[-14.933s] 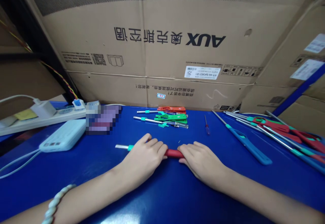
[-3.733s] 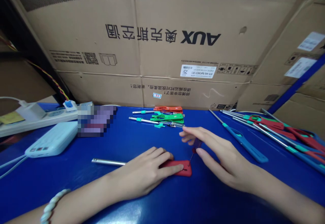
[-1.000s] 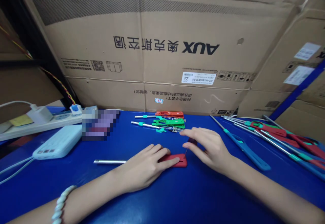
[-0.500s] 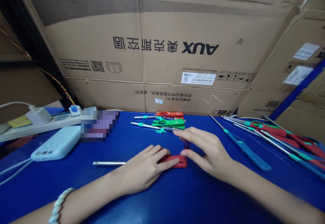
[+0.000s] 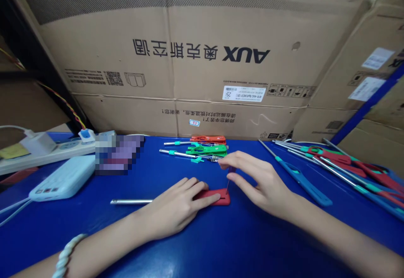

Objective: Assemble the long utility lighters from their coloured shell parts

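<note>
A red long-necked lighter (image 5: 224,201) lies flat on the blue table, its metal tube pointing left. My left hand (image 5: 179,206) is closed over the lighter's handle and presses it down, covering its middle. My right hand (image 5: 261,181) pinches a small screwdriver (image 5: 232,170) with a dark handle. The screwdriver stands nearly upright, and its thin shaft meets the right end of the red handle. Just beyond my right fingertips lies an opened green lighter (image 5: 208,149) with wires and loose inner parts showing.
Behind the green lighter lies an orange lighter (image 5: 208,139). A blue lighter (image 5: 304,181) and several red and blue lighters (image 5: 344,162) lie at right. At left are a light-blue power bank (image 5: 65,179), a power strip (image 5: 72,146) and cables. A large cardboard box (image 5: 189,25) stands behind.
The screwdriver's shaft now shows between my right fingers and the lighter's end; before, it could not be made out. My left hand stays on the lighter. The whole view has shifted slightly.
</note>
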A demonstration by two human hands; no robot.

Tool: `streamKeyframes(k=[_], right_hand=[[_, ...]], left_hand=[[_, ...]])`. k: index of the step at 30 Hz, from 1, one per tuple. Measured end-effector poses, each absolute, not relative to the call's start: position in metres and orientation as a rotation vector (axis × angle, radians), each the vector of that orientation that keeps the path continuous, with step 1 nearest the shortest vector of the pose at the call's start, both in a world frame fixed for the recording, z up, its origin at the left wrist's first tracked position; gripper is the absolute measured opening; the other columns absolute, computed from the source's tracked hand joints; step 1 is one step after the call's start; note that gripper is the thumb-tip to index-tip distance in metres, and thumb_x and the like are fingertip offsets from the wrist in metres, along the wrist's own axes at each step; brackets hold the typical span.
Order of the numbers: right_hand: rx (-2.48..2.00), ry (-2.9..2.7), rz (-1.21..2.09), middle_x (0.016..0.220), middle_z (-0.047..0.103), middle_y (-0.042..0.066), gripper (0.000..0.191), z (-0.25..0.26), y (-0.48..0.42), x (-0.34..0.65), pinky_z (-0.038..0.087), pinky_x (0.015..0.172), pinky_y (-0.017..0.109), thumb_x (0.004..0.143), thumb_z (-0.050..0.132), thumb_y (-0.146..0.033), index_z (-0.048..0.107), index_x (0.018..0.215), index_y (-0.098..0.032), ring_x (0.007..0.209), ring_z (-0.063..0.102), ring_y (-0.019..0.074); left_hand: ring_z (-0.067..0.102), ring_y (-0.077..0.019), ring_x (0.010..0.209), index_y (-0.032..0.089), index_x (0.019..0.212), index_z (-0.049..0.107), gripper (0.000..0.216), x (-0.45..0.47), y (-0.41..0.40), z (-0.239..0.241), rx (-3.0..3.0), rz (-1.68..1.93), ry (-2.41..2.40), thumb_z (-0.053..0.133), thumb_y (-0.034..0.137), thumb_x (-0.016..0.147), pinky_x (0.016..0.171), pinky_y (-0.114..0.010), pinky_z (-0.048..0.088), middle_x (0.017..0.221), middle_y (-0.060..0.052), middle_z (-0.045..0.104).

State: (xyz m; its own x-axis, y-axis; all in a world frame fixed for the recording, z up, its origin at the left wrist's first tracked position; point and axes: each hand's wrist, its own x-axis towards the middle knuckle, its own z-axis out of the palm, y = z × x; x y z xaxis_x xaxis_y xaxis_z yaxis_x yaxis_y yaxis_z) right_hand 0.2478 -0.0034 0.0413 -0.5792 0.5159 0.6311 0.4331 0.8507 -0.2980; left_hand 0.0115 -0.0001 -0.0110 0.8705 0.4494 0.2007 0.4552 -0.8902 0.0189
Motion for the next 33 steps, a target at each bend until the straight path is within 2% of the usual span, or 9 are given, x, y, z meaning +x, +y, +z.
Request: streamKeyframes(k=[4,11,16,19,22,25,29,33], right_hand=[[-0.708,-2.270,0.298,0.092,0.066,0.005,0.023,0.0485,-0.0031,0.2509,0.051,0.079,0.030,0.094,0.047,-0.013,0.058,0.113,-0.019,0.086,0.062,0.0154],[-0.769,-2.174,0.228,0.085,0.065,0.004,0.008,0.0438,-0.0020,0.2466,0.051,0.071,0.028,0.091,0.054,-0.019,0.059,0.097,-0.018,0.077,0.062,0.0157],[-0.752,-2.205,0.224,0.081,0.059,0.003,0.002,0.0441,-0.0036,0.2443,0.046,0.066,0.025,0.091,0.055,-0.017,0.056,0.090,-0.017,0.073,0.055,0.0139],[-0.748,-2.228,0.235,0.081,0.057,0.003,0.004,0.0442,-0.0052,0.2437,0.044,0.065,0.026,0.092,0.053,-0.019,0.055,0.088,-0.018,0.072,0.053,0.0141],[-0.758,-2.238,0.252,0.082,0.056,0.003,0.005,0.0426,-0.0056,0.2428,0.043,0.065,0.027,0.092,0.053,-0.020,0.054,0.088,-0.018,0.071,0.051,0.0145],[-0.753,-2.225,0.244,0.082,0.055,0.003,0.003,0.0406,-0.0046,0.2424,0.043,0.065,0.027,0.092,0.053,-0.020,0.054,0.089,-0.018,0.072,0.051,0.0147],[-0.755,-2.202,0.180,0.085,0.058,0.005,0.011,0.0414,-0.0025,0.2449,0.046,0.070,0.028,0.094,0.045,-0.015,0.056,0.095,-0.017,0.078,0.055,0.0163],[-0.810,-2.245,0.094,0.087,0.060,0.006,0.019,0.0432,0.0010,0.2496,0.049,0.070,0.029,0.094,0.040,-0.012,0.058,0.097,-0.018,0.080,0.058,0.0169]], left_hand=[[0.047,-0.0236,0.097,0.030,0.143,0.030,0.052,0.0116,-0.0001,-0.0112,-3.009,-0.274,-0.733,0.040,0.014,0.095,0.085,-0.036,0.042,0.117,-0.008,0.051],[0.048,-0.0239,0.098,0.026,0.140,0.037,0.046,0.0107,0.0010,-0.0137,-2.998,-0.282,-0.708,0.040,0.015,0.096,0.085,-0.036,0.043,0.117,-0.009,0.053],[0.049,-0.0234,0.102,0.027,0.141,0.034,0.046,0.0102,0.0025,-0.0164,-3.010,-0.313,-0.711,0.041,0.015,0.097,0.087,-0.036,0.042,0.121,-0.008,0.054],[0.051,-0.0226,0.103,0.024,0.138,0.037,0.040,0.0111,0.0021,-0.0157,-3.027,-0.394,-0.719,0.039,0.018,0.098,0.087,-0.036,0.042,0.121,-0.008,0.055],[0.053,-0.0215,0.099,0.018,0.122,0.047,0.025,0.0122,0.0015,-0.0136,-3.074,-0.463,-0.771,0.037,0.019,0.099,0.085,-0.035,0.044,0.115,-0.009,0.058],[0.055,-0.0215,0.100,0.016,0.108,0.050,0.017,0.0118,0.0019,-0.0120,-3.099,-0.453,-0.803,0.037,0.018,0.098,0.086,-0.036,0.046,0.115,-0.010,0.058],[0.051,-0.0232,0.110,0.018,0.110,0.050,0.017,0.0086,0.0040,-0.0108,-3.060,-0.429,-0.774,0.039,0.018,0.097,0.092,-0.038,0.044,0.125,-0.010,0.052],[0.049,-0.0236,0.112,0.020,0.119,0.050,0.025,0.0042,0.0081,-0.0092,-3.022,-0.447,-0.762,0.039,0.017,0.097,0.092,-0.038,0.044,0.125,-0.010,0.051]])
